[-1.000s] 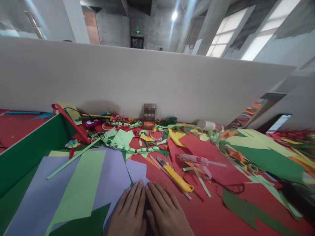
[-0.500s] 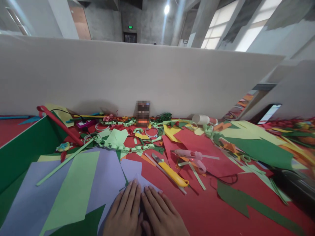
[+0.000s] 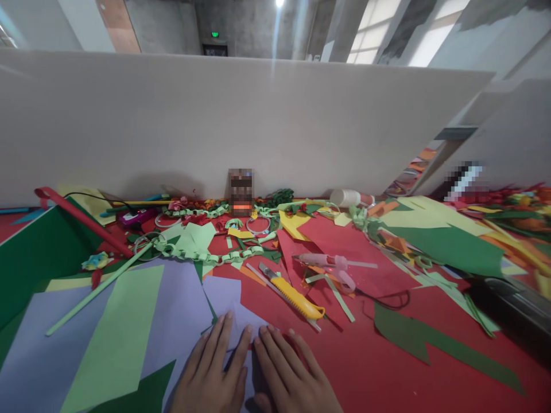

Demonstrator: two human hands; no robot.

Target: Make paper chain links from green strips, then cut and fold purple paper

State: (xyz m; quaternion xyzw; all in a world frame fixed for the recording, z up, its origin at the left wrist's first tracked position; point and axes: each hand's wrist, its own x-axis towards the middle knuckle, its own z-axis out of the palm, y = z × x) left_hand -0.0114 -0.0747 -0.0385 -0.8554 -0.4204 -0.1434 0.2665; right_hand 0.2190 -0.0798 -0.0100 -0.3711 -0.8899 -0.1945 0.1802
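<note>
My left hand [image 3: 215,367] lies flat with its fingers stretched out on a lilac sheet of paper [image 3: 241,321]. Beside it my right hand [image 3: 288,367] rests flat too, its fingertips on the same sheet near the paper's right edge. A narrow gap shows between the two hands, with lilac paper under it. Much of the sheet is hidden beneath the hands, so I cannot tell its full shape. Ahead and to the right lies a yellow utility knife [image 3: 297,295], its blade pointing away from me. Past it is a pink hot glue gun [image 3: 322,262].
Larger lilac sheets [image 3: 181,310] and a light green strip [image 3: 114,338] cover the left side. A thin green paper stick [image 3: 99,289] lies across them. A green paper chain [image 3: 224,255] stretches behind. A black object [image 3: 516,315] sits at right. A white partition [image 3: 258,120] stands at the back.
My hands have moved slightly apart, and the left hand's fingers are more spread. The whole view has shifted a little, with the table things appearing further left.
</note>
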